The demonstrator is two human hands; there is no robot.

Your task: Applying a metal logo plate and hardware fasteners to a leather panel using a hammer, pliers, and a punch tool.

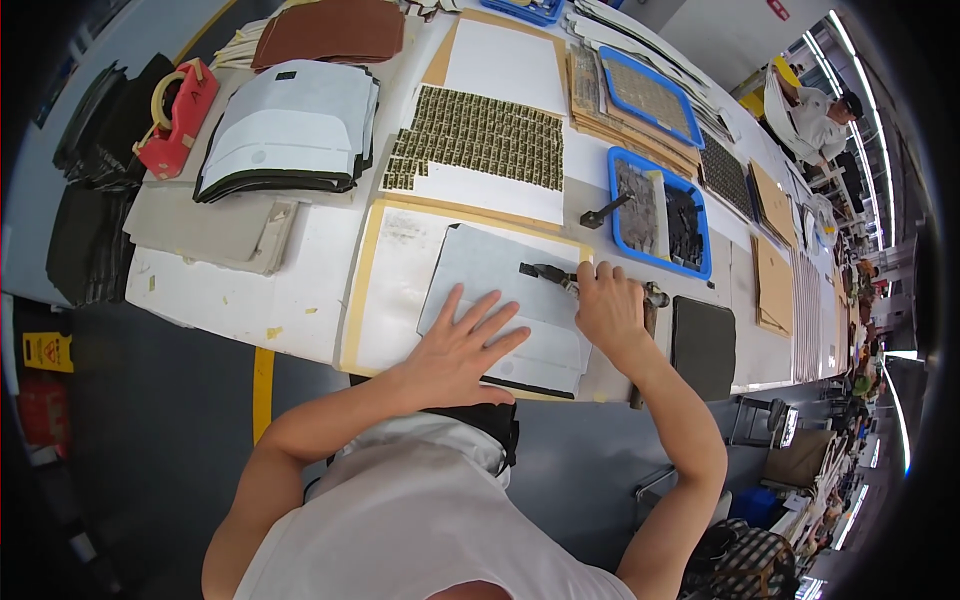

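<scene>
Bright, even light, strip lights (850, 40) glaring at right; fisheye edges bend, darken and perhaps blur

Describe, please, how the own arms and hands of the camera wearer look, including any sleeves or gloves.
Left hand and right hand are both ungloved, with no ring or watch visible. The forearms are uncovered. A plain white top covers the torso; whether it has short sleeves is hard to tell.

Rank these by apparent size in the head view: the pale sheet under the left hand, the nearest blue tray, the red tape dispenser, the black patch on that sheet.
1. Pale sheet, partly covered
2. Blue tray
3. Tape dispenser
4. Black patch
</scene>
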